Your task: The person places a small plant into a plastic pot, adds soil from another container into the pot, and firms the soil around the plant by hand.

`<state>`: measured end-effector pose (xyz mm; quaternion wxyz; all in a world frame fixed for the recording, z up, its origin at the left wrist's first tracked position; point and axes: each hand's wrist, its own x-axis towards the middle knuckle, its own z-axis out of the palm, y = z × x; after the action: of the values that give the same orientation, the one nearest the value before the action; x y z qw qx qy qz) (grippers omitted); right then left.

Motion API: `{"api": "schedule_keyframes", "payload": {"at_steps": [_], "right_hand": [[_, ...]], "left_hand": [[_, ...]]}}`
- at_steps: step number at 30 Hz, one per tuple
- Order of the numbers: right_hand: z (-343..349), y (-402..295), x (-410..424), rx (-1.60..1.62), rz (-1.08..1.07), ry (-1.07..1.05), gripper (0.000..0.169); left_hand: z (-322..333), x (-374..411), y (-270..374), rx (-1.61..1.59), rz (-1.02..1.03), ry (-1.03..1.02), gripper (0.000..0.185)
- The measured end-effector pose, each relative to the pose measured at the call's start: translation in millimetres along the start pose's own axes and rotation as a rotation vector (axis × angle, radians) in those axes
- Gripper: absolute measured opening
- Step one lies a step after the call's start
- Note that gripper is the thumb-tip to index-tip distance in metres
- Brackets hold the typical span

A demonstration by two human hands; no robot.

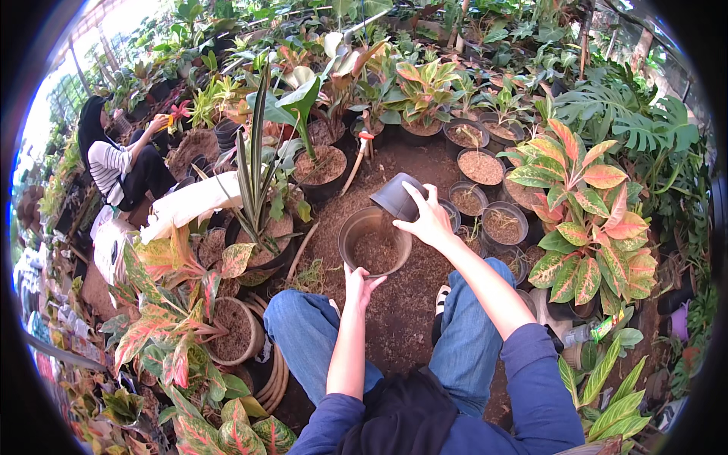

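Observation:
My left hand (pixel 361 289) grips the near rim of a larger black plastic plant pot (pixel 348 236). Loose brown potting mix (pixel 375 250) lies inside that pot. In my right hand (pixel 427 219) is a smaller black plastic pot (pixel 398 196), tipped on its side over the larger pot's upper right rim. Its mouth faces down and left, and some mix shows just below it. Whatever is left inside the smaller pot is hidden from me. Both pots are held between my knees, above the soil floor (pixel 398 330).
Several small pots (pixel 505 224) crowd the right, beside a large red-and-green aglaonema (pixel 591 227). On the left stand a potted sansevieria (pixel 256 165), a pale pot (pixel 233 335) and a coiled hose (pixel 277 375). Another person (pixel 122 156) sits at the upper left. A bottle (pixel 580 334) lies at right.

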<state>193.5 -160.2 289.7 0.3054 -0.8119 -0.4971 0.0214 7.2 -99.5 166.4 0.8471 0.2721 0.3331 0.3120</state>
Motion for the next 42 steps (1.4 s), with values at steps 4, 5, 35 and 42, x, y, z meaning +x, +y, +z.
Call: {"api": "schedule_keyframes", "payload": {"at_steps": [4, 5, 35, 42], "right_hand": [[3.6, -7.1, -2.5, 0.039, -0.039, -0.011, 0.085], [4.8, -10.2, -3.2, 0.054, -0.049, -0.02, 0.085], [19.7, 16.1, -5.2, -0.269, -0.399, -0.017, 0.085], [13.1, 47.3, -14.7, -0.095, -0.11, 0.061, 0.089]], "left_hand": [[-2.5, 2.8, -2.1, -0.037, -0.007, 0.009, 0.077], [-4.1, 3.9, -3.0, -0.053, -0.007, 0.006, 0.079], [8.1, 5.3, -9.6, -0.052, -0.056, 0.056, 0.064], [-19.7, 31.3, -52.4, -0.086, -0.112, 0.091, 0.065]]}}
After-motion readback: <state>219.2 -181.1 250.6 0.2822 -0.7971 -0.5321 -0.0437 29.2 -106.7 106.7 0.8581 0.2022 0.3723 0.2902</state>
